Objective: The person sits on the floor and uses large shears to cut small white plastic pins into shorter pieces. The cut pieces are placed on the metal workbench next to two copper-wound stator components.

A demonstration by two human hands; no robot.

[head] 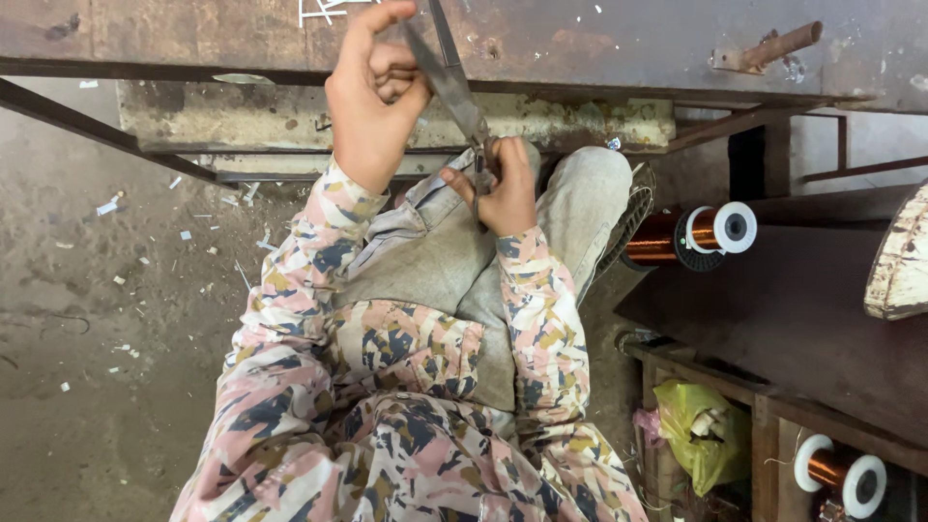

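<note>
Two bare hands work near the top middle of the frame, both on one pair of long, dark grey metal scissors (pixel 452 82). Far left, the dusty grey floor (pixel 87 319) is dotted with small white scraps (pixel 108 206). Moving right, the left hand (pixel 372 101) is raised high in front of the rusty brown metal bench (pixel 599 43). Its fingers are curled together around something small, right beside the upper blades. What it pinches is too small to tell.

The scissors run on a slant. Their long line goes from the top of the frame, next to the left hand, down and to the right, to the right hand (pixel 503 188). That hand sits lower, over the grey cloth trousers (pixel 435 261), and its fingers are closed tight on the handle end. So the blades lie up and to the left of the right hand, touching or almost touching the left fingers. The blades look thin, smooth and hard.

The sleeves (pixel 546 329) are soft cloth in pink, navy and cream patches.

Further right, a shiny copper wire spool with white round ends (pixel 701 232) lies on its side on a dark brown shelf (pixel 793 309). Lower right, a crumpled yellow plastic bag (pixel 701 430) sits near a second copper spool (pixel 839 472).
</note>
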